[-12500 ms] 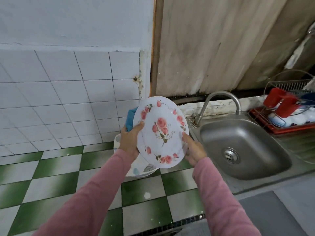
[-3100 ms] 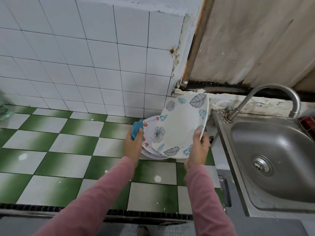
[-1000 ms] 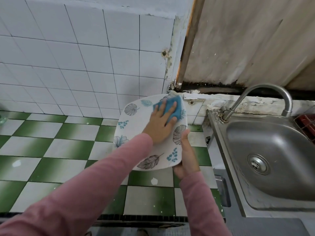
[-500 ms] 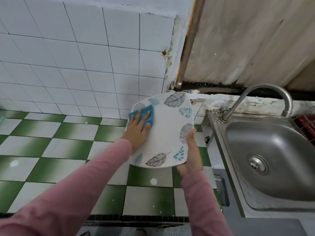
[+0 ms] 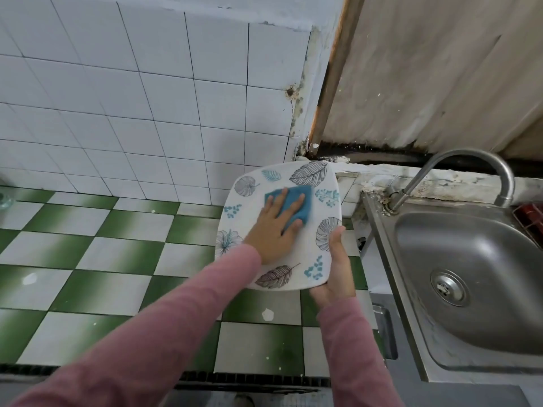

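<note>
Rose-patterned plate seen at the earliest check is gone from the hands; a leaf-patterned plate [image 5: 305,254] takes its place. Left hand [image 5: 273,230], at the plate's upper left half a second ago, now presses the blue sponge [image 5: 305,211] at upper centre, sponge spread wider under flat fingers [image 5: 297,222].

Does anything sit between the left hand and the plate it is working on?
Yes: the blue sponge lies flat under the fingers of the left hand, on the upper middle of the leaf-patterned plate. The right hand holds the plate's lower right rim, clear of the sponge.
</note>
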### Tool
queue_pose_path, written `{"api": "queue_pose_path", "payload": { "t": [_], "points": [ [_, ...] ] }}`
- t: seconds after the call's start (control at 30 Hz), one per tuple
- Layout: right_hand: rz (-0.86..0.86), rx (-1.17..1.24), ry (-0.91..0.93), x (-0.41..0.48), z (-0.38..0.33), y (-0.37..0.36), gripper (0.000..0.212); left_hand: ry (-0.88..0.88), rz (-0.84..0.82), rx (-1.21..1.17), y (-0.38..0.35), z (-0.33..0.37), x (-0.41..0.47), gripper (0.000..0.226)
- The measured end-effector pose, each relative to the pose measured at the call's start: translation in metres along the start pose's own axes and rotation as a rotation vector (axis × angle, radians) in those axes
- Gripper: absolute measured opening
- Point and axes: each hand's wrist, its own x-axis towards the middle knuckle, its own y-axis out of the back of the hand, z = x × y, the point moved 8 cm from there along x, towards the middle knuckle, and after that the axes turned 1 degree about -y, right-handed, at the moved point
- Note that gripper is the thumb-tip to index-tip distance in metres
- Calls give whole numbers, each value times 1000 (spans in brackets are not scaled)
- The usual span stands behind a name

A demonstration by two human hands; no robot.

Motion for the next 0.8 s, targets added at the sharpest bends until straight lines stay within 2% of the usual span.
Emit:
{"api": "queue_pose_path", "payload": {
  "t": [0.07,0.13,0.27,0.37,0.43,0.5,0.57,0.67,0.73,0.8],
  "points": [
    [7,1,26,-4,-4,1,59,144,-18,-20,10,-29,5,53],
    [40,-21,71,-6,-13,5,55,161,-43,-11,12,-43,-5,51],
    [135,-17,141,0,-29,18,59,8,-147,-59,-13,-26,-40,46],
    [178,-4,196,6,-45,22,58,-127,-239,-84,-26,3,-61,55],
    [194,42,174,9,-50,20,55,-247,-170,-47,-17,20,-67,63],
    [201,76,151,13,-52,15,49,-372,26,18,0,33,-68,52],
    [225,59,121,17,-54,9,43,-405,162,21,16,37,-68,45],
    [266,-47,95,21,-66,-1,41,-444,235,17,35,39,-67,42],
    [251,-142,108,24,-76,-5,55,-386,292,-69,54,37,-62,40],
    [228,-300,121,27,-84,-7,67,-199,369,-294,80,33,-56,39]
  ]
}}
